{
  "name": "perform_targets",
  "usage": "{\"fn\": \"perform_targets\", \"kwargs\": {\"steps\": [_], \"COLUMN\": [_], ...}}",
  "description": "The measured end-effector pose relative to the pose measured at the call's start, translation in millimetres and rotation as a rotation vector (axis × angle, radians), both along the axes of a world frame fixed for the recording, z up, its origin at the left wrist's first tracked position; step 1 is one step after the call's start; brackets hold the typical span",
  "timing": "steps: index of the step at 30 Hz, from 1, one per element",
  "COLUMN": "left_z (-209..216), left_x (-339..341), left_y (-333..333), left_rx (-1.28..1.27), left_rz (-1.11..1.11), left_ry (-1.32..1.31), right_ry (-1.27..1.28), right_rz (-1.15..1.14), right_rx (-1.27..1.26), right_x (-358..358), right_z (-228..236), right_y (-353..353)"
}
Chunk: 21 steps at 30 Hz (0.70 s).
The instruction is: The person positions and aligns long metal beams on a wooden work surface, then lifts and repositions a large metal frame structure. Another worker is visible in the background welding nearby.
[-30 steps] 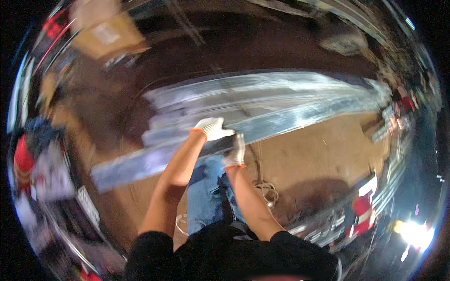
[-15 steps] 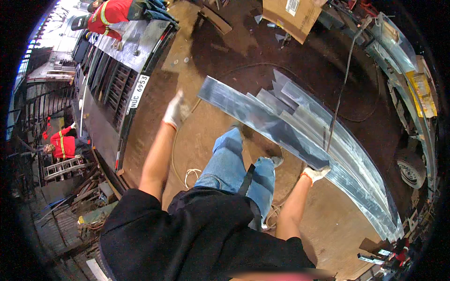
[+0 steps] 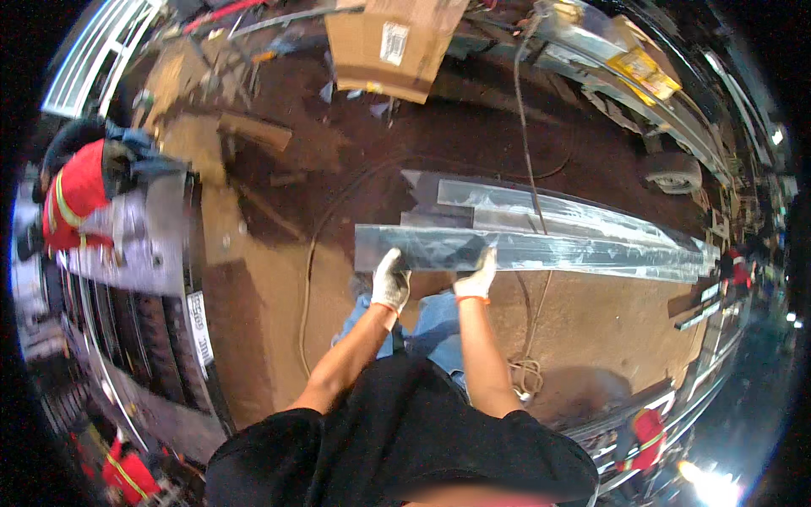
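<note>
In front of my legs, a long flat grey metal strip [image 3: 427,240] lies crosswise, its bare end at the left. My left hand [image 3: 392,283], in a pale work glove, grips its near edge close to that end, thumb up over the face. Further right along the same edge, my right hand [image 3: 478,279], gloved with an orange cuff, holds it too. The fingers under the strip are hidden. Behind it are several more metal strips [image 3: 574,218], overlapping in a stack that narrows to the right; where the held strip ends among them I cannot tell.
A cable [image 3: 525,127] hangs across the stack, and another line [image 3: 309,296] curves over the brown floor. A cardboard box [image 3: 355,55] stands at the far side. Leftward is a vehicle with a numbered plate [image 3: 201,329]; a person in red [image 3: 80,190] leans over it. A wheel [image 3: 673,174] lies far right.
My left hand has come from open air at the left onto the strip's near edge. My right hand now sits nearer the left end. The view has swung right.
</note>
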<state>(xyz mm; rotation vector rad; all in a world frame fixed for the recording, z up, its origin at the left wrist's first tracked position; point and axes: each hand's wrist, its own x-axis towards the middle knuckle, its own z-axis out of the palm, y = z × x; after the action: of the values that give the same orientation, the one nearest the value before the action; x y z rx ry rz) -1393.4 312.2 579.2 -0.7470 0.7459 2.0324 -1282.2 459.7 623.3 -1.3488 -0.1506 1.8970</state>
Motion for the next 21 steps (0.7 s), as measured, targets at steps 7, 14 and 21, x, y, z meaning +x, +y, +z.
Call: {"fn": "perform_targets", "kwargs": {"steps": [7, 14, 21], "left_z": [43.0, 169.2, 133.9], "left_x": [-71.0, -316.9, -436.2], "left_y": [-19.6, -36.2, 281.1], "left_rx": [0.006, -0.719, -0.341], "left_rz": [-0.924, -1.437, -1.259], "left_ry": [0.222, 0.849, 1.166], "right_ry": [0.317, 0.28, 0.264], "right_rz": [-0.171, -0.348, -0.435], "right_rx": [0.071, -0.032, -0.095], "right_x": [-51.6, -108.2, -144.9], "right_z": [-46.7, 0.4, -11.2], "right_y": [12.2, 35.4, 86.8]}}
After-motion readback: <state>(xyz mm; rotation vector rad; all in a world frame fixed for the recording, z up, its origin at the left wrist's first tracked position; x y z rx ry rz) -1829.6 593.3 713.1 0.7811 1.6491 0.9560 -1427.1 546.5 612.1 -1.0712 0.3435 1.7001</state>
